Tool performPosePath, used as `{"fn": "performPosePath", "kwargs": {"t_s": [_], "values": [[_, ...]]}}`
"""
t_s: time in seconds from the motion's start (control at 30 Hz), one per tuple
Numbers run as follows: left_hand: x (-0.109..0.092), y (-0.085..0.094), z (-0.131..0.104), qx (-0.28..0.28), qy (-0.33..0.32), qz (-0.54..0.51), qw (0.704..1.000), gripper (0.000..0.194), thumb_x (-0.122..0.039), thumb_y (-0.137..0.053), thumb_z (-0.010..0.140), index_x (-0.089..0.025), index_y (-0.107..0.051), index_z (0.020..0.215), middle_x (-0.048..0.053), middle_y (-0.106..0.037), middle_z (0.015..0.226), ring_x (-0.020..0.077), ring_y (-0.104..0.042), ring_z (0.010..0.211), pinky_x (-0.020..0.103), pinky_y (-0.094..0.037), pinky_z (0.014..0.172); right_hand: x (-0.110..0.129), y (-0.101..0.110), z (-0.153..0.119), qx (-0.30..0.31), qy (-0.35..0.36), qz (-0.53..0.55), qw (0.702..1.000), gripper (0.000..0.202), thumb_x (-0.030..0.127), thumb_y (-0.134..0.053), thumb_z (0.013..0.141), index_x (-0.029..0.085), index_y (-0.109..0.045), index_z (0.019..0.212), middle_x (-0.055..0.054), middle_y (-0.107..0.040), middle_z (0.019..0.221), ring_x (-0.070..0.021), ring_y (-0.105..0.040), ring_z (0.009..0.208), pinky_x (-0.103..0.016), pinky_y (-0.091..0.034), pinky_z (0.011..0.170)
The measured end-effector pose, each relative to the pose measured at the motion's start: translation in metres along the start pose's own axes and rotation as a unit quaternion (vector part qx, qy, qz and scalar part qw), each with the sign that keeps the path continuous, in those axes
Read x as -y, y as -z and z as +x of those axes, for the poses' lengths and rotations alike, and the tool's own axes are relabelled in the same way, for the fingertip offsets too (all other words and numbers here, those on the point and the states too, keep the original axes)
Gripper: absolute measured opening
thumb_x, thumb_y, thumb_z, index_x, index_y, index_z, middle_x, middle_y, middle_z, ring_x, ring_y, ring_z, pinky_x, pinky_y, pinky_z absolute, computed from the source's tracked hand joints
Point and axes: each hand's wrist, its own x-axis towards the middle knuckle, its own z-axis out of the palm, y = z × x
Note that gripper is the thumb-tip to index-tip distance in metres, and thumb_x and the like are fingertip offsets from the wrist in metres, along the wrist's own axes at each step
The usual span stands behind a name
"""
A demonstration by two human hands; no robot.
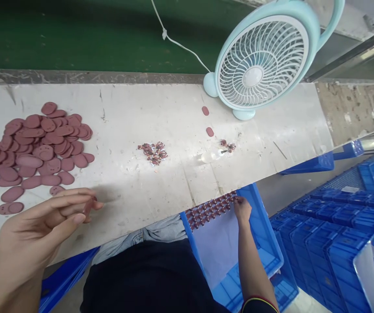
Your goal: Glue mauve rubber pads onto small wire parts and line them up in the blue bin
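My left hand (48, 221) is raised over the near left of the table, its thumb and fingers pinching a reddish-brown oval piece (88, 208). Beyond it spreads a heap of the same flat ovals (43, 145). My right hand (243, 210) reaches into a blue crate (262, 221) beside my lap. Its fingertips are closed at the end of rows of small brown assembled pieces (211, 211), which lie on a white sheet (219, 248). Whatever it pinches is too small to make out.
A small pile of brown figure-like parts (153, 153) lies mid-table. Right of it are a clear bottle (211, 155), a few similar parts (228, 146) and two loose ovals (209, 131). A light-blue fan (252, 76) stands behind. Stacked blue crates (333, 243) fill the right.
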Motion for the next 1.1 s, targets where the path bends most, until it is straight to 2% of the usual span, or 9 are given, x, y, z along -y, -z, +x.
{"fn": "performPosePath", "kwargs": {"t_s": [0.23, 0.43, 0.5, 0.63, 0.7, 0.83, 0.9, 0.97, 1.1], "values": [[0.003, 0.003, -0.003, -0.013, 0.046, -0.037, 0.998, 0.014, -0.030, -0.078, 0.079, -0.034, -0.081, 0.092, 0.002, -0.079, 0.100, 0.0326, -0.074, 0.089, 0.041, -0.059, 0.062, 0.022, 0.009, -0.007, -0.040, -0.007, 0.041, 0.998, 0.031, 0.036, -0.065, 0.097, 0.016, -0.064, 0.121, -0.009, -0.066, 0.122, -0.0227, -0.067, 0.104, -0.044, -0.058, 0.090], [0.019, 0.002, -0.010, -0.019, 0.186, -0.198, 0.962, 0.023, -0.042, -0.088, 0.068, -0.032, -0.082, 0.088, 0.004, -0.082, 0.099, 0.0274, -0.075, 0.074, 0.033, -0.061, 0.055, 0.093, 0.039, -0.054, -0.129, 0.046, 0.245, 0.960, 0.031, 0.043, -0.063, 0.096, 0.017, -0.061, 0.114, -0.003, -0.065, 0.099, -0.0177, -0.064, 0.086, -0.035, -0.056, 0.079], [0.021, -0.010, -0.013, 0.004, 0.235, -0.284, 0.930, 0.024, -0.040, -0.091, 0.064, -0.031, -0.082, 0.085, 0.005, -0.083, 0.097, 0.0219, -0.074, 0.066, 0.026, -0.058, 0.049, 0.128, 0.044, -0.085, -0.096, 0.075, 0.336, 0.934, 0.034, 0.051, -0.059, 0.096, 0.021, -0.061, 0.110, 0.002, -0.059, 0.082, -0.0140, -0.060, 0.071, -0.028, -0.053, 0.067], [0.013, -0.047, -0.023, 0.068, 0.286, -0.409, 0.864, 0.024, -0.032, -0.092, 0.065, -0.027, -0.082, 0.087, 0.008, -0.083, 0.100, 0.0173, -0.074, 0.067, 0.016, -0.054, 0.048, 0.201, 0.039, -0.137, 0.109, 0.095, 0.446, 0.883, 0.056, 0.068, -0.041, 0.095, 0.019, -0.068, 0.099, 0.005, -0.050, 0.065, -0.0095, -0.044, 0.046, -0.021, -0.035, 0.037], [0.006, -0.064, -0.028, 0.100, 0.294, -0.455, 0.834, 0.021, -0.029, -0.088, 0.071, -0.025, -0.082, 0.090, 0.008, -0.082, 0.104, 0.0162, -0.076, 0.073, 0.013, -0.054, 0.050, 0.234, 0.030, -0.143, 0.248, 0.077, 0.542, 0.799, 0.067, 0.072, -0.036, 0.095, 0.016, -0.069, 0.110, 0.004, -0.054, 0.069, -0.0070, -0.041, 0.045, -0.017, -0.029, 0.031], [-0.002, -0.078, -0.034, 0.148, 0.272, -0.517, 0.798, 0.019, -0.026, -0.083, 0.079, -0.023, -0.081, 0.097, 0.009, -0.081, 0.109, 0.0156, -0.078, 0.079, 0.010, -0.054, 0.052, 0.277, 0.014, -0.124, 0.512, -0.055, 0.756, 0.403, 0.055, 0.057, -0.050, 0.098, 0.012, -0.056, 0.130, 0.004, -0.059, 0.083, -0.0031, -0.051, 0.054, -0.007, -0.042, 0.037], [-0.002, -0.078, -0.034, 0.155, 0.261, -0.527, 0.794, 0.021, -0.026, -0.081, 0.081, -0.022, -0.080, 0.101, 0.009, -0.081, 0.110, 0.0164, -0.078, 0.082, 0.011, -0.055, 0.054, 0.287, 0.011, -0.118, 0.558, -0.098, 0.760, 0.318, 0.040, 0.045, -0.052, 0.101, 0.012, -0.056, 0.123, 0.004, -0.056, 0.077, -0.0044, -0.054, 0.054, -0.008, -0.048, 0.041], [-0.001, -0.077, -0.032, 0.152, 0.256, -0.528, 0.795, 0.023, -0.026, -0.080, 0.083, -0.021, -0.079, 0.105, 0.010, -0.080, 0.112, 0.0171, -0.078, 0.084, 0.012, -0.056, 0.055, 0.292, 0.015, -0.128, 0.562, -0.097, 0.749, 0.337, 0.033, 0.042, -0.053, 0.100, 0.013, -0.059, 0.116, 0.004, -0.055, 0.074, -0.0064, -0.054, 0.052, -0.012, -0.050, 0.041], [-0.001, -0.079, -0.030, 0.143, 0.262, -0.519, 0.801, 0.026, -0.025, -0.080, 0.083, -0.018, -0.079, 0.108, 0.011, -0.079, 0.115, 0.0201, -0.079, 0.090, 0.014, -0.059, 0.059, 0.292, 0.035, -0.188, 0.470, 0.016, 0.674, 0.570, 0.037, 0.055, -0.060, 0.092, 0.020, -0.065, 0.104, 0.004, -0.057, 0.068, -0.0070, -0.046, 0.040, -0.016, -0.040, 0.031]]}}
